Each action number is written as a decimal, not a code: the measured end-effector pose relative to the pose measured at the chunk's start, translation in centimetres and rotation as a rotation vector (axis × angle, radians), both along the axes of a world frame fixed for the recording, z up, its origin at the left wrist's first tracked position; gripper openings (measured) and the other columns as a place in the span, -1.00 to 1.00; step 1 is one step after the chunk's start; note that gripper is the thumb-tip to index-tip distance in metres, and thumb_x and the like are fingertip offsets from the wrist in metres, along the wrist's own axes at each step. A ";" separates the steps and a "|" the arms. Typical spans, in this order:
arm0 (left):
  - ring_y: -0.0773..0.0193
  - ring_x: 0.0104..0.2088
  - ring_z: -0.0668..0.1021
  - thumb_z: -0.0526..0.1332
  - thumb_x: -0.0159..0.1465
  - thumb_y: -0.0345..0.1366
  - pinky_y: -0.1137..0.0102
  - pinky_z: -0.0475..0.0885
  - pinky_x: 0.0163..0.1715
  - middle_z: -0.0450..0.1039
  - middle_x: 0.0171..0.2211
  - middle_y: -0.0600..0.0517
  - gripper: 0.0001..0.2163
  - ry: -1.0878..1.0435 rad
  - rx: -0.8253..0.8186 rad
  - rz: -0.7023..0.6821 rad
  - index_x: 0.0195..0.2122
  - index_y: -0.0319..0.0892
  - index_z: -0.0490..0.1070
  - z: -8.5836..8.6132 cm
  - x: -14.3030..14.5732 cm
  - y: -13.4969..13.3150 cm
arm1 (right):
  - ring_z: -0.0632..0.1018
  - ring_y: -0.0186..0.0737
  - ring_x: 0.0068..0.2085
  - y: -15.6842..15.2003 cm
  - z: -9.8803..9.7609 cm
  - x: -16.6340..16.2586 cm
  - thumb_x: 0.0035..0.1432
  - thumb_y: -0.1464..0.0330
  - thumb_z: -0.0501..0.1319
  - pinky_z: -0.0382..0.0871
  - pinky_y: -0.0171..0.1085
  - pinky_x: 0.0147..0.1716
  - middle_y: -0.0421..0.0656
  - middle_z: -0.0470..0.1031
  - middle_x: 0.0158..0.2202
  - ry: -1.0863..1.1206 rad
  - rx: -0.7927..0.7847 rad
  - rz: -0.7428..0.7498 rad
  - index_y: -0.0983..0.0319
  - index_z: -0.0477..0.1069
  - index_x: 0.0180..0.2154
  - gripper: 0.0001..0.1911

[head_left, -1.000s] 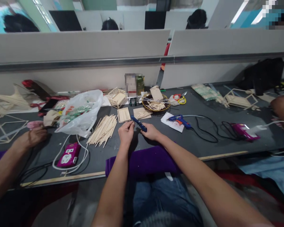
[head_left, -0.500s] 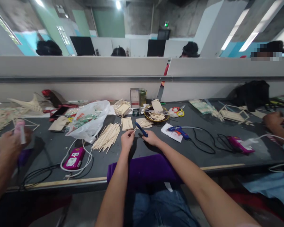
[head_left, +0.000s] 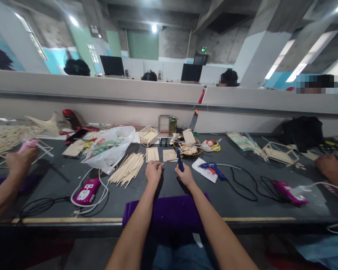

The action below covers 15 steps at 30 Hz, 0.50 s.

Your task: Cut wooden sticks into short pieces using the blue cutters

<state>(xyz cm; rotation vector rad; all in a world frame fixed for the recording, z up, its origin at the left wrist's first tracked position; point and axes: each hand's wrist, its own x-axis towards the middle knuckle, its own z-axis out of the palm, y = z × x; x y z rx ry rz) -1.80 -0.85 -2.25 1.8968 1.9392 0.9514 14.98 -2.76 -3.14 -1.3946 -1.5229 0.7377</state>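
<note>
My left hand [head_left: 153, 171] is closed, its fingertips pinching a short wooden stick [head_left: 162, 164] whose tip barely shows. To its right, my right hand [head_left: 185, 174] grips a slim dark blue hand tool [head_left: 180, 159] that points up and away; its exact kind is unclear. The hands are apart, above the dark table. Just beyond the left hand lies a small stick panel in a frame [head_left: 152, 154]. A flat wooden piece with sticks [head_left: 169, 155] lies behind the gap between my hands. A loose pile of wooden sticks [head_left: 126, 169] is left of my left hand.
A blue glue gun [head_left: 213, 168] rests on white paper to the right. Behind are a basket of sticks [head_left: 187, 145], scissors [head_left: 214, 145] and a plastic bag [head_left: 109, 148]. A purple power strip [head_left: 87, 191] has cables. Co-workers' hands [head_left: 21, 164] [head_left: 328, 165] are at both sides.
The blue tool has moved right, away from the stick in my left hand, and now points more upright. The co-worker's hand at left has risen with a pink tool. The view has tilted up.
</note>
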 end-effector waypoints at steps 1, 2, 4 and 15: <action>0.22 -0.21 0.49 0.15 0.25 -0.27 0.42 0.30 -0.27 0.47 -0.27 -0.03 -0.82 -0.008 0.011 -0.010 -0.29 -0.14 0.56 0.2 0.4 0.4 | 0.31 -0.30 -0.55 -0.1 -0.1 0.0 0.02 0.24 0.09 0.20 -0.34 -0.51 -0.30 0.23 -0.62 0.030 0.010 -0.023 0.18 0.22 -0.46 -0.85; 0.24 -0.24 0.49 0.15 0.25 -0.28 0.43 0.30 -0.29 0.46 -0.28 -0.03 -0.82 -0.013 0.015 -0.034 -0.29 -0.14 0.56 0.4 0.9 1.0 | 0.31 -0.30 -0.54 -0.1 -0.2 0.0 0.02 0.23 0.09 0.20 -0.34 -0.51 -0.30 0.24 -0.62 0.049 0.026 -0.036 0.19 0.22 -0.46 -0.84; 0.26 -0.27 0.48 0.15 0.25 -0.32 0.44 0.28 -0.31 0.44 -0.30 -0.03 -0.82 -0.008 0.014 -0.096 -0.31 -0.16 0.56 0.8 1.9 2.3 | 0.31 -0.31 -0.53 -0.2 -0.4 -0.1 0.01 0.23 0.10 0.20 -0.34 -0.50 -0.29 0.26 -0.60 0.063 0.066 -0.042 0.19 0.24 -0.46 -0.83; 0.24 -0.39 0.49 0.14 0.23 -0.28 0.41 0.35 -0.40 0.52 -0.36 -0.05 -0.79 -0.510 0.166 -0.123 -0.29 -0.20 0.55 0.6 3.3 4.2 | 0.34 -0.30 -0.50 0.1 -0.1 -0.5 0.00 0.29 0.07 0.20 -0.34 -0.45 -0.25 0.34 -0.54 0.004 0.070 -0.015 0.20 0.28 -0.47 -0.88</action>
